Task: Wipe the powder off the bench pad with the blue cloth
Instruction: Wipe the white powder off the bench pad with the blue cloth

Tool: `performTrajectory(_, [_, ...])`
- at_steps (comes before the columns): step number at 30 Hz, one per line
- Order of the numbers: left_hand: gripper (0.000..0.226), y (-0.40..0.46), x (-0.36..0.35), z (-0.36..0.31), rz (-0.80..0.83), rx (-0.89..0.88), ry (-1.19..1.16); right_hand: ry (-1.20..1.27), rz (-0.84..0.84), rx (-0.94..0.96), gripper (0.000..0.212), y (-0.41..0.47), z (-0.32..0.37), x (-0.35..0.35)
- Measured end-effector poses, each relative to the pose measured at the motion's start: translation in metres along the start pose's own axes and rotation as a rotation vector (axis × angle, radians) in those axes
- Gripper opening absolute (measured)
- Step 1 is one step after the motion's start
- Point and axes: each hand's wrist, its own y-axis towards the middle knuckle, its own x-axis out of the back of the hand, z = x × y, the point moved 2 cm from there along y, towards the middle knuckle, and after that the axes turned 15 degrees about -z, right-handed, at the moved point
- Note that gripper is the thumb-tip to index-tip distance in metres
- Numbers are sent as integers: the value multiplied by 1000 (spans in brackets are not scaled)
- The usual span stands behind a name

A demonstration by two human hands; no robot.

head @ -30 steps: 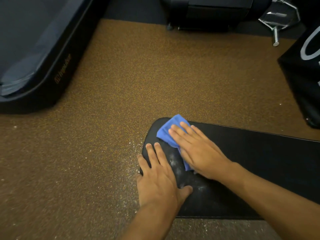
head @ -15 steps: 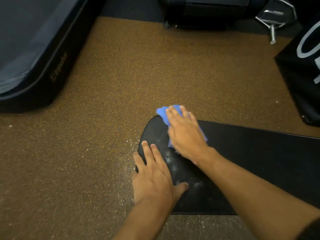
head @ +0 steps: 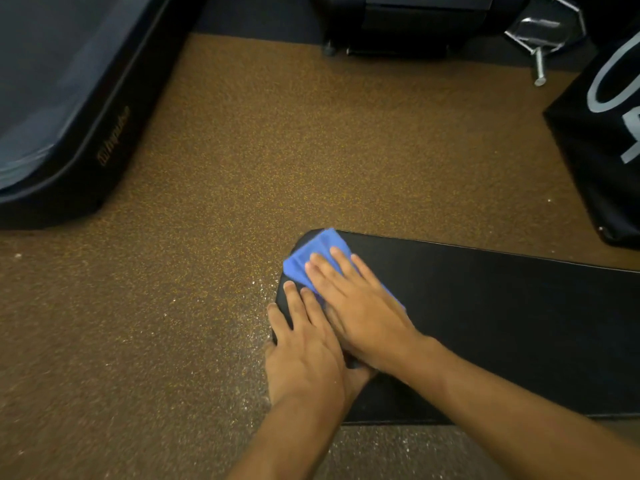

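A long black bench pad (head: 502, 323) runs from the middle of the view to the right edge. Its rounded end points left. A folded blue cloth (head: 313, 258) lies on that end. My right hand (head: 360, 303) presses flat on the cloth, fingers spread toward the pad's far left corner. My left hand (head: 304, 355) rests flat on the pad's near left edge, fingers apart, thumb tucked under my right wrist. White powder specks lie on the floor (head: 249, 327) just left of the pad. The pad under my hands is hidden.
Brown speckled rubber floor (head: 311, 150) surrounds the pad. A dark padded machine base (head: 69, 116) fills the upper left. Black equipment (head: 408, 22) stands at the top, with a chrome bar (head: 540, 64) beside it. A black bag with white print (head: 609, 133) sits at the right.
My right hand has drawn the cloth back from the pad's far corner toward me and the left, now overlapping my left hand. The left hand has stayed put.
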Motion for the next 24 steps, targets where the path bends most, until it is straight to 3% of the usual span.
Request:
performTrajectory(3, [140,0,2,-1,20,26,-40,-10,91,160,61,-41,-31,23])
performTrajectory(6, [143,0,2,-2,26,26,-26,-70,34,1,65,-4,-49,17])
performTrajectory(9, [143,1,-1,-2,18,22,2,-37,-13,-121,71,36,-14,-1])
performTrajectory(14, [143,1,-1,-1,14,26,-16,17,101,184,60,-22,-31,21])
performTrajectory(17, [144,0,5,-3,25,27,-22,-46,72,42,64,-12,-59,25])
performTrajectory(20, [143,1,4,-3,34,35,-28,-34,7,-128,70,25,-32,9])
performTrajectory(24, [143,0,5,-2,48,31,-27,29,106,124,62,-14,-25,16])
